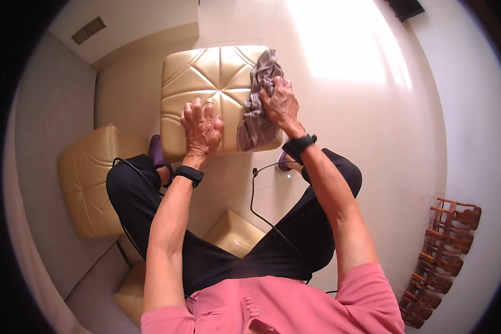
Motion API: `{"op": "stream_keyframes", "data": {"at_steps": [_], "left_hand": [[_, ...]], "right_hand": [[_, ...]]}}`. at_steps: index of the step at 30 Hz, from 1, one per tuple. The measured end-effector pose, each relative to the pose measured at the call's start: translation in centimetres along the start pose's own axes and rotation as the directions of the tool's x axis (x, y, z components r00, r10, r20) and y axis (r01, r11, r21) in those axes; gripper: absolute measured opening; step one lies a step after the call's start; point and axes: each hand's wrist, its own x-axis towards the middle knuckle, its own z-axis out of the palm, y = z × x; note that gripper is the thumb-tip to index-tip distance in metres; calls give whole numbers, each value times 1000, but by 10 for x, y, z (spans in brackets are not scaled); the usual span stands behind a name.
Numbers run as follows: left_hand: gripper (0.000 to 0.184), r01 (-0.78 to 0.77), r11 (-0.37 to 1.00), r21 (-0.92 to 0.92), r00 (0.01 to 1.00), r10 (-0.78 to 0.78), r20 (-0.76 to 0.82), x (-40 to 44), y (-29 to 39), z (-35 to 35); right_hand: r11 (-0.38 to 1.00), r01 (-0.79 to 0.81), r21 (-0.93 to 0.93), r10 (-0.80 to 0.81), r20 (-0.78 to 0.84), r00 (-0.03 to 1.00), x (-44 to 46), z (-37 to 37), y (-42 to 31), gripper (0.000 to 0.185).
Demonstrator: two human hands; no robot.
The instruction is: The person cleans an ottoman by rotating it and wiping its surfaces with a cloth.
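A gold padded stool (pixel 192 80) with stitched seams meeting at a centre button stands in front of me. My left hand (pixel 202 129) rests on its near part, fingers apart and slightly bent, with nothing held. At the stool's right edge, my right hand (pixel 282 104) presses on a crumpled grey-brown striped cloth (pixel 256 129), its fingers closed over the fabric. Part of the cloth hangs down near the front right corner. Under the right palm the cloth is hidden.
Another gold stool (pixel 86 183) stands by my left knee, and a gold seat (pixel 234 231) shows between my legs. A black cable (pixel 252 195) runs across my lap. Several wooden chairs (pixel 442 253) line the right wall. Sunlight falls on the pale floor (pixel 362 128).
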Motion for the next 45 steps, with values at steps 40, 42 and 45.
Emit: {"op": "stream_keyframes", "data": {"at_steps": [40,42,45], "left_hand": [[45,11,997,70,999,-8,-38,-5,46,8],[45,20,997,80,999,-16,-43,-8,39,2],[44,24,995,93,999,-20,-42,-14,30,-5]], "right_hand": [[968,249,33,-251,109,962,-43,-38,-7,36],[971,235,47,-239,132,962,-61,-46,0,34],[982,188,-12,-182,192,964,-89,-48,12,34]]}}
